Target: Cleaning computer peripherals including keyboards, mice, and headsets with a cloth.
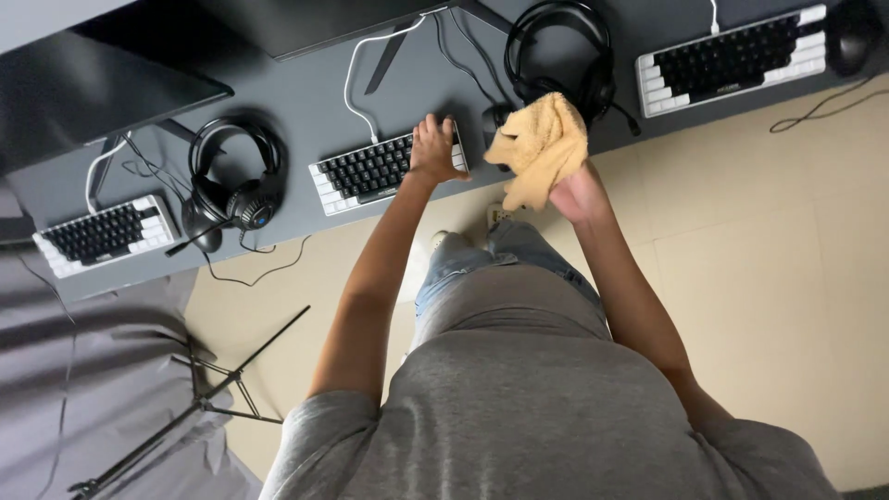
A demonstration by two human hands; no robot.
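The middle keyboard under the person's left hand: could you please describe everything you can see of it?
The middle keyboard is compact, with black keys in the centre and white keys along its edges, seemingly plastic. It lies flat but slightly askew on the dark grey desk, near the front edge. A white cable runs from its back edge toward the monitors. The left hand rests on its right end, covering those keys. The right hand, holding a yellow cloth, is beside it, not touching.

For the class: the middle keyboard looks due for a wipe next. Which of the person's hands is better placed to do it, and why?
Probably the right hand: it already grips the yellow cloth, raised just beside the middle keyboard. The left hand is bare and rests on that keyboard's right end, better placed to steady it.
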